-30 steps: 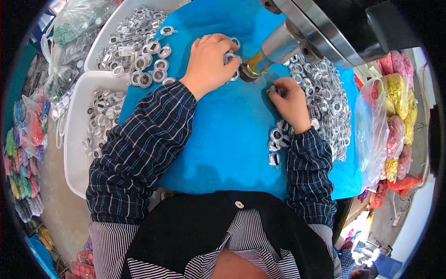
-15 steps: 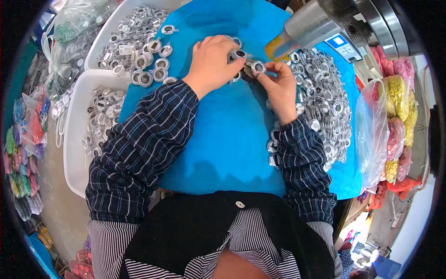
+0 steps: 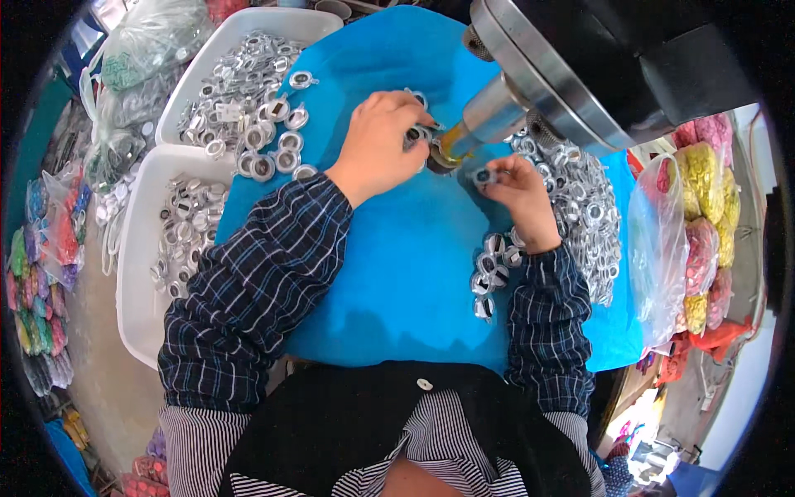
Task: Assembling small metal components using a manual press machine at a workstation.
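My left hand rests beside a small dark round holder, its fingers curled over small round silver pieces with clear rims. A machine's steel ram with a yellow-stained tip is down at the holder, just right of my left thumb; what lies under the tip is hidden. To the right of the tip, my right hand pinches one round clear-rimmed piece between thumb and fingers, apart from the ram. A small group of similar pieces lies below this hand on the blue cloth.
A large heap of round pieces covers the cloth's right side. Two white bins with more pieces stand at left; several pieces lie near their edge. The dark machine head overhangs the upper right. Bagged colourful goods stand beyond.
The ram has come down and left onto the holder. My right hand has drawn back to the right and down, a round piece in its fingers. My left hand stays near the holder.
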Demonstrator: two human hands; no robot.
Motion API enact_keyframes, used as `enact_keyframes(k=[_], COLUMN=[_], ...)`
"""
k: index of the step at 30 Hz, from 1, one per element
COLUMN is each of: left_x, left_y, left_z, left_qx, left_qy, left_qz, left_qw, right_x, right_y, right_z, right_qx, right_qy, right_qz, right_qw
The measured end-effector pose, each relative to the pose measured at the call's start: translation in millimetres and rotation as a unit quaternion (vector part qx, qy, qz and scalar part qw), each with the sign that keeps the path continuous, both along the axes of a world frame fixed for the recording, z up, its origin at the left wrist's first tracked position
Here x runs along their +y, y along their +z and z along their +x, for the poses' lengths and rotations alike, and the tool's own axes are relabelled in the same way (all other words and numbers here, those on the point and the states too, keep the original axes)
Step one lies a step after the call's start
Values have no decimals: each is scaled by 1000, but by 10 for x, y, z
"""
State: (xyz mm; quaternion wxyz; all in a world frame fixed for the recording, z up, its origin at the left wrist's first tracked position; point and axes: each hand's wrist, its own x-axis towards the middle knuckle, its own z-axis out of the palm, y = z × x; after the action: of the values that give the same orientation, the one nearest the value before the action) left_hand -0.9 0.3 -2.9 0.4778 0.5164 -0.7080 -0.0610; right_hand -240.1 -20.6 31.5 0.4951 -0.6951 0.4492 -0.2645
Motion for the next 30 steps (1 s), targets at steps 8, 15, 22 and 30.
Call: enact_keyframes(k=[8, 15, 22, 30], left_x=[31, 9, 6, 23], left_y=[66, 5, 16, -21], left_z=[-31, 68, 55, 43], left_qx=[-24, 31, 18, 0], left_qy=[4, 51, 71, 22], left_qz=[29, 48, 40, 1], left_qw=[999, 997, 996, 1000], right_x=[-112, -198, -728, -188], right_y=[-212, -210, -157, -181], right_z=[220, 243, -205, -17], right_qx=[-201, -15, 386, 187], right_qy=[8, 4, 36, -47], right_qz=[5, -231, -415, -295], right_qw=[980, 973, 823, 936])
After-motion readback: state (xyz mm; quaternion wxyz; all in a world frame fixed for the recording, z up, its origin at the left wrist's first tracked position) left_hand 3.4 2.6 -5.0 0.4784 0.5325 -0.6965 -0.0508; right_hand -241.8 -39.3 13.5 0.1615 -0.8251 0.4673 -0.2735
